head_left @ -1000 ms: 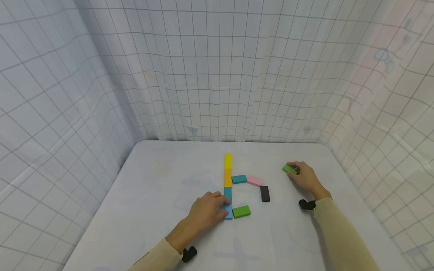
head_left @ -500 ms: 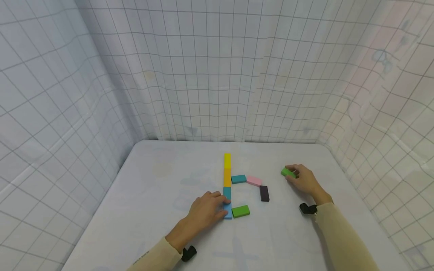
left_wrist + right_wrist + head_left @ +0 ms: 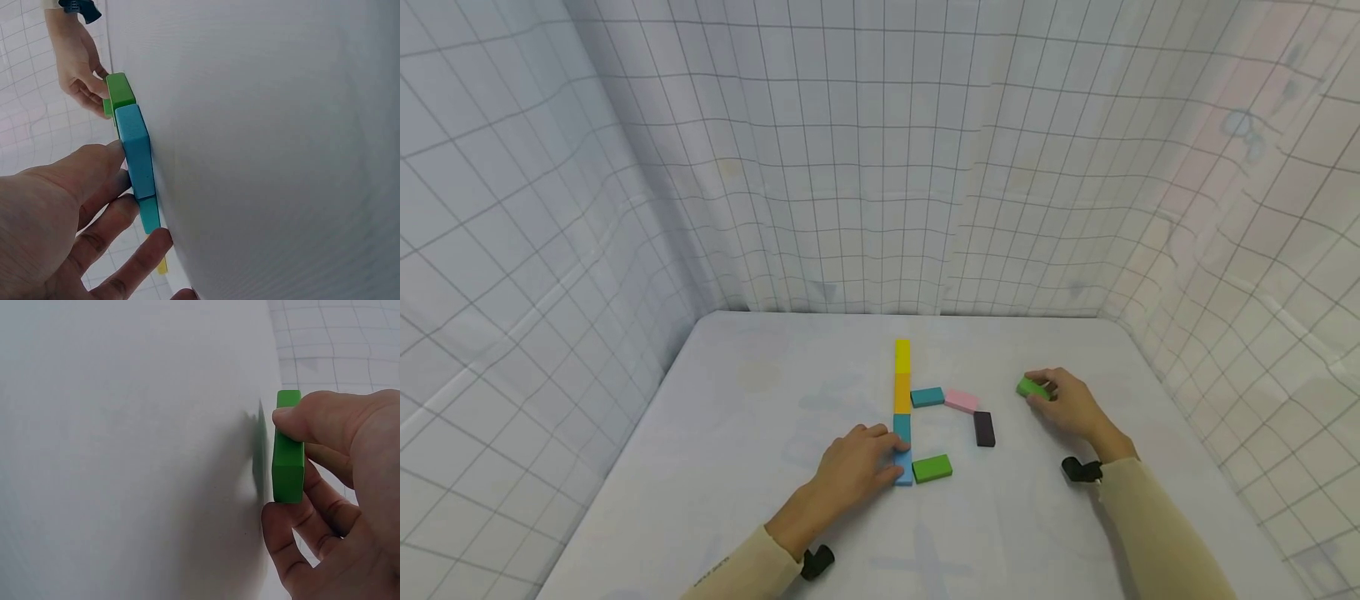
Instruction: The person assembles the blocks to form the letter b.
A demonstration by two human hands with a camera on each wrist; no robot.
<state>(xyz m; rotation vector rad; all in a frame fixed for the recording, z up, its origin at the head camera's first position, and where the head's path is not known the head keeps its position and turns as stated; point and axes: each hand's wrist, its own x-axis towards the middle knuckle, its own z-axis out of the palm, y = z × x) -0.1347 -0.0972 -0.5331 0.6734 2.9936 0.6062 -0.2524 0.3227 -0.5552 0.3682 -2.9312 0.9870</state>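
My right hand (image 3: 1070, 406) pinches a green block (image 3: 289, 478) between thumb and fingers, raised slightly over the white table at the right. The block's shadow lies beside it in the right wrist view. My left hand (image 3: 852, 467) rests its thumb and fingertips on the lower part of a straight row of blocks. That row has a light-blue block (image 3: 137, 153) and a teal block (image 3: 902, 427) at the near end, then yellow ones (image 3: 902, 358) at the far end. Beside its near end lies another green block (image 3: 932, 468), flat on the table.
A second teal block (image 3: 927, 397) extends right from the row, followed by a pink block (image 3: 962, 401) and a dark block (image 3: 984, 429) turned lengthwise. Gridded white curtains (image 3: 865, 167) enclose the back and sides of the white table (image 3: 737, 467).
My right hand has moved slightly toward me and to the left with the green block. My left hand stays on the row, and the laid blocks keep their arrangement.
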